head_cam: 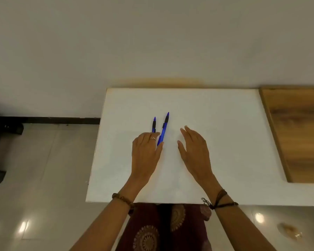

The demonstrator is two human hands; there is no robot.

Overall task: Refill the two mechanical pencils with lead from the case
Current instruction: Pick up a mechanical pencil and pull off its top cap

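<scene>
Two blue pencils on the white worktop [225, 142], no lead case in view

Your left hand [146, 153] lies flat and open, fingertips over the lower ends of both pencils; the shorter-looking pencil [154, 125] sits at 11 o'clock from it, the longer pencil [163, 128] at 1 o'clock, its tail by your thumb. Your right hand [194, 147] hovers open and empty at 3 o'clock. You look to be at the start: pick one pencil up next, and find the case

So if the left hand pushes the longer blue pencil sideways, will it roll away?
Probably a little: the longer blue pencil looks round and lies on a smooth white table. Its black clip may stop it soon. It looks stiff and light, so the left hand should lift it easily.
</scene>
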